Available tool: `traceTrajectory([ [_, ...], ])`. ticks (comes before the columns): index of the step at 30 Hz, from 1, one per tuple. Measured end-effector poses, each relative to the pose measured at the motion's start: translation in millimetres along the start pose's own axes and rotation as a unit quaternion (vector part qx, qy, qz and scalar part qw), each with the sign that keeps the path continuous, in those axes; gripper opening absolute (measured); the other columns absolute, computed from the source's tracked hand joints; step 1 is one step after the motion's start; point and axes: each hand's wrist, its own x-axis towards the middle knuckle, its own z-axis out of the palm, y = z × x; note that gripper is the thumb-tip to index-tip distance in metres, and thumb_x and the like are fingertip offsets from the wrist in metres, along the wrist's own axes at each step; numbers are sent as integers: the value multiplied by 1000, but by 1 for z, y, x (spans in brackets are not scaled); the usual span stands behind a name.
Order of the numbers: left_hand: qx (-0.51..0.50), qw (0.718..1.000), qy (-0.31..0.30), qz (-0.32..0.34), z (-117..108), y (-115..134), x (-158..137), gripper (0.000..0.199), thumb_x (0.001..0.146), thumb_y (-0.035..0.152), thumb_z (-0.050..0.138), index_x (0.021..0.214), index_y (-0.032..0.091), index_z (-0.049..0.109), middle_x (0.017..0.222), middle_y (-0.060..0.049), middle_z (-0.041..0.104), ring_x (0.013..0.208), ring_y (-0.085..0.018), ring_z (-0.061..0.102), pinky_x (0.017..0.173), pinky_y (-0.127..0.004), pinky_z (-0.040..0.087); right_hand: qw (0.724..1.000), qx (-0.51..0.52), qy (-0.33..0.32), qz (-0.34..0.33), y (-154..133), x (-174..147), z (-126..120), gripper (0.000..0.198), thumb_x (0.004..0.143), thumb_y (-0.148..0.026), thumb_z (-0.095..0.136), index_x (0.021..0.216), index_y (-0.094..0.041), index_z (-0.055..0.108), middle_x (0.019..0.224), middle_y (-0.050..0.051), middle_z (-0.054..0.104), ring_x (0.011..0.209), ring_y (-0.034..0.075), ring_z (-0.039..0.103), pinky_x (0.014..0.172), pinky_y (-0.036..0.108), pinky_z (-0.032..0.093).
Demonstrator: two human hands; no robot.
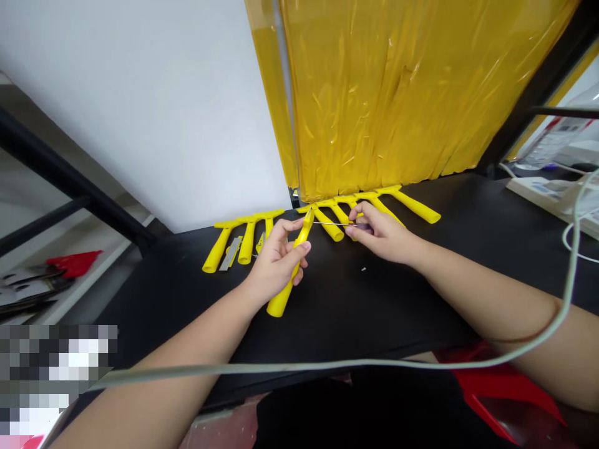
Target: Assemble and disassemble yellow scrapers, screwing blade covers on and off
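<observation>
My left hand (281,252) is closed around a yellow T-shaped scraper handle (282,299), held tilted above the black table (318,330) with its hollow end toward me. In my right hand (374,234) is a screwdriver (332,223), gripped between thumb and fingers. Its thin metal shaft points left and meets the head of the handle; the exact contact is too small to make out. Behind my hands, several more yellow handles (418,207) lie in a row along the wall. Grey blade pieces (231,252) lie among the handles at left.
A yellow plastic curtain (384,93) and a white panel (154,112) stand behind the table. A pale cable (327,368) crosses in front of my arms. At right lies a white power strip (552,196). A tiny light scrap (364,269) sits on the table.
</observation>
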Motion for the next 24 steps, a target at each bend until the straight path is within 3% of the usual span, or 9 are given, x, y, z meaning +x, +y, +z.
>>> traceTrajectory([
  [6,-3,1000,7,3,1,-1,1,41,84,38,80,103,24,46,153,-5,45,61,-2,61,32,-14,44,998,-31,53,3,-5,0,-1,23,97,-45,62,98,-23,60,84,4,67,69,19,55,67,34,42],
  [10,-1,1000,3,15,3,-2,1,40,86,37,78,103,24,45,153,-8,44,60,-3,61,33,-15,44,996,-40,71,20,-10,2,-2,36,98,-55,59,85,-21,63,74,3,62,63,17,48,62,33,37],
  [16,-9,999,-10,32,3,-2,2,40,86,37,78,102,24,44,157,-8,42,61,-3,62,33,-15,44,996,70,18,58,-10,3,-1,54,93,-72,57,77,-21,60,57,-3,42,52,13,35,52,30,27],
  [20,-15,998,-19,52,4,-3,2,40,87,36,78,103,25,44,158,-6,41,61,-3,62,33,-15,44,974,201,-13,105,-9,5,4,59,87,-79,60,74,-22,53,53,-8,33,46,10,26,47,28,19],
  [22,-18,998,-24,58,3,-4,3,38,88,35,77,102,24,43,158,-6,40,61,-3,62,33,-15,44,971,214,-22,104,-9,5,6,59,89,-78,56,74,-22,53,54,-7,33,46,10,26,47,28,20],
  [24,-20,998,-23,63,3,-5,4,38,88,34,77,102,24,43,156,-6,40,60,-3,62,33,-15,45,984,164,-9,71,-10,5,6,55,93,-73,54,76,-21,57,57,-5,39,49,11,32,50,29,26],
])
